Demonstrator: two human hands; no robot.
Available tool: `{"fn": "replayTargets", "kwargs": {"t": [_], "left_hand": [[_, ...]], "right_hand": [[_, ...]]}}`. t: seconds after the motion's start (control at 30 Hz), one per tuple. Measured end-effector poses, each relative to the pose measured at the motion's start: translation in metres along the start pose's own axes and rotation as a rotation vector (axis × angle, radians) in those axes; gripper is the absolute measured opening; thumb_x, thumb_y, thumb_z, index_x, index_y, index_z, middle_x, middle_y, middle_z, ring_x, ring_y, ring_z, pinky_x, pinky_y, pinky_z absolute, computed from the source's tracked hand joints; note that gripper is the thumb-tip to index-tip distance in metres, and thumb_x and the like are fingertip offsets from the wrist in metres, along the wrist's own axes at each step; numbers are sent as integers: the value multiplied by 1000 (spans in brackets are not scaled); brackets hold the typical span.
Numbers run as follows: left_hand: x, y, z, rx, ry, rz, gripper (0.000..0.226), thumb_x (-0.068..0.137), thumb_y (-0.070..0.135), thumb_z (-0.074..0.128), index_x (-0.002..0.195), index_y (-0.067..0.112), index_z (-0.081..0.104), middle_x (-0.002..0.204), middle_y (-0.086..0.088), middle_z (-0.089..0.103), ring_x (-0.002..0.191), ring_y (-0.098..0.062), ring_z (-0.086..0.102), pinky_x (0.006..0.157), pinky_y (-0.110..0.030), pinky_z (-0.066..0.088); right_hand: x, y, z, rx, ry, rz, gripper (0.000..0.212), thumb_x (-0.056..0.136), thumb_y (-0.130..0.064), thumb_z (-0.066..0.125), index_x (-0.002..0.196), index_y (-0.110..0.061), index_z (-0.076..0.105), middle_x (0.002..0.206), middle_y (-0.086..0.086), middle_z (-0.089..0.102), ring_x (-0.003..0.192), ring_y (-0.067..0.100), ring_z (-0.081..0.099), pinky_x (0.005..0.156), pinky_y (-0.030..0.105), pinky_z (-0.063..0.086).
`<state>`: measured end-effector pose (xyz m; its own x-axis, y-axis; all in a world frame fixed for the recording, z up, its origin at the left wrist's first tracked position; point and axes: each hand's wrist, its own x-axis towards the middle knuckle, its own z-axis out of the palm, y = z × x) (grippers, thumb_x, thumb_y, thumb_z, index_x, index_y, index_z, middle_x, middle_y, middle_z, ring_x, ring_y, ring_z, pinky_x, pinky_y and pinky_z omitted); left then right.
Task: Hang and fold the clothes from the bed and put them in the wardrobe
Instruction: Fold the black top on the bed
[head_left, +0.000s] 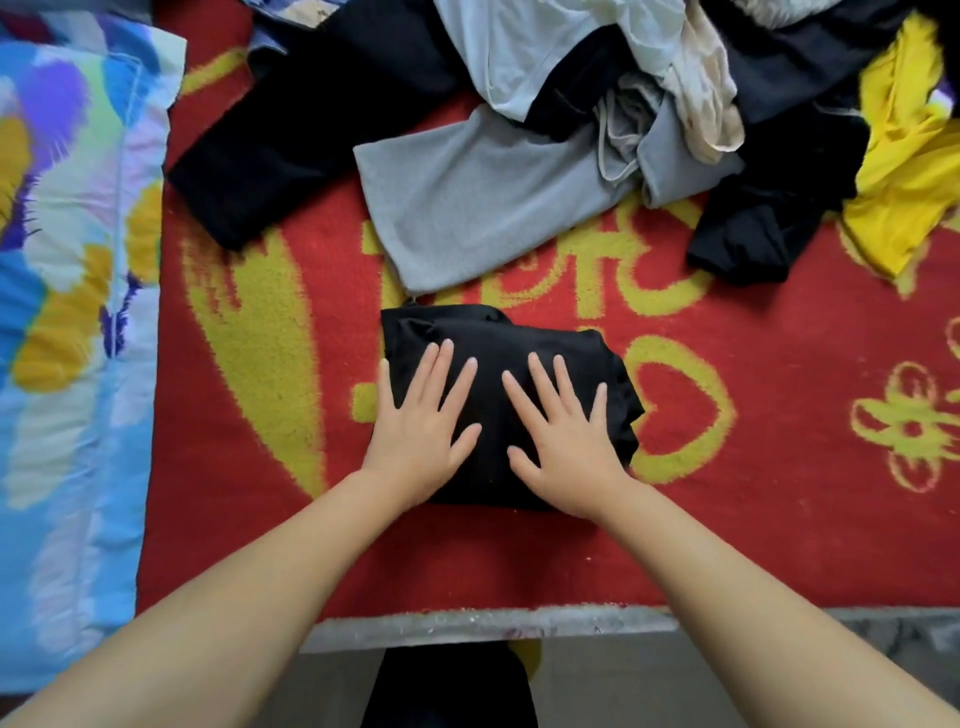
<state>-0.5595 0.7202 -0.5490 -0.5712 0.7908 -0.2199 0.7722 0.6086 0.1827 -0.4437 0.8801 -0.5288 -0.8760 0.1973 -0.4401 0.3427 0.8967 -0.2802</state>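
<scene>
Both hands flat on folded black garment (498, 364), mid-bed on the red-and-yellow blanket (753, 519).

Left hand (423, 421) and right hand (563, 431): fingers straight and spread, palms pressing down, gripping nothing. Unfolded pile just beyond, not touching the folded piece: 1 grey garment (467, 208) nearest, 1 long black garment (291, 135) to its left, 1 white piece (545, 47), 1 beige piece (706, 88), 1 yellow garment (904, 156) at right, more black cloth (753, 234) tangled among them, count unclear. Floral quilt (72, 312) along left edge. Nothing covers the folded garment except the hands.
</scene>
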Motion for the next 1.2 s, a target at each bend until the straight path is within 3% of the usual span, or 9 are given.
{"fn": "replayTargets", "kwargs": {"t": [0.07, 0.13, 0.27, 0.33, 0.43, 0.6, 0.77, 0.97, 1.2], "left_hand": [[-30, -1, 4, 15, 16, 211, 84, 83, 53, 56, 150, 19, 19, 157, -16, 17, 146, -29, 16, 110, -66, 17], [-53, 0, 17, 37, -74, 260, 96, 73, 49, 68, 151, 23, 18, 158, -16, 14, 146, -32, 14, 109, -67, 20], [-40, 10, 35, 103, -193, 79, 115, 80, 29, 66, 143, 29, -31, 152, -9, -34, 142, -31, -23, 109, -66, -1], [-26, 15, 38, 157, -218, 23, 114, 87, 15, 59, 133, 27, -45, 142, -11, -48, 140, -33, -29, 108, -67, 0], [-16, 20, 30, 152, -263, -1, 105, 89, 5, 54, 141, 25, -35, 151, -14, -35, 145, -35, -15, 110, -63, 15], [-2, 19, -17, 42, -368, -5, 89, 88, -7, 49, 152, 24, -4, 161, -8, -7, 147, -32, 7, 108, -49, 33], [-4, 26, -88, 55, -279, -57, 87, 89, -6, 47, 153, 25, -2, 161, -6, 3, 145, -34, 15, 105, -48, 36], [-36, 41, -154, 112, -158, -143, 88, 89, 1, 53, 152, 27, -3, 160, -5, 7, 143, -32, 19, 101, -47, 39], [-121, 82, -195, 109, -38, -353, 96, 86, -2, 58, 152, 29, -6, 160, -6, 6, 142, -33, 21, 98, -47, 42]], "right_hand": [[-30, -6, 15, -84, -6, -82, 93, 82, -49, 51, 150, -36, -11, 160, 3, -16, 145, 29, -21, 109, 70, 2], [-45, -9, 34, -175, -28, -57, 103, 77, -43, 65, 150, -34, -5, 160, 6, -7, 146, 36, -9, 106, 74, 11], [-21, -5, 49, -183, -41, 130, 116, 83, -37, 67, 136, -38, -37, 147, -1, -42, 137, 33, -35, 104, 73, -4], [-7, -6, 46, -185, -42, 166, 117, 85, -22, 65, 134, -38, -40, 146, -2, -44, 139, 33, -32, 105, 72, -1], [-3, -8, 36, -167, -78, 180, 106, 88, -2, 55, 144, -38, -27, 156, -2, -29, 144, 36, -20, 108, 68, 10], [-2, -12, -5, -100, -139, 168, 88, 91, 3, 50, 153, -33, 0, 162, -2, 1, 147, 36, 3, 109, 59, 26], [-13, -25, -71, -118, -66, 117, 87, 90, 5, 48, 153, -33, 2, 161, -1, 9, 146, 35, 13, 102, 52, 41], [-41, -44, -137, -224, -1, -10, 87, 92, -11, 58, 152, -34, 0, 160, -3, 11, 145, 33, 15, 101, 48, 43], [-98, -69, -170, -340, 86, -279, 92, 88, -7, 60, 152, -35, 0, 158, -2, 15, 144, 34, 18, 93, 43, 49]]}}
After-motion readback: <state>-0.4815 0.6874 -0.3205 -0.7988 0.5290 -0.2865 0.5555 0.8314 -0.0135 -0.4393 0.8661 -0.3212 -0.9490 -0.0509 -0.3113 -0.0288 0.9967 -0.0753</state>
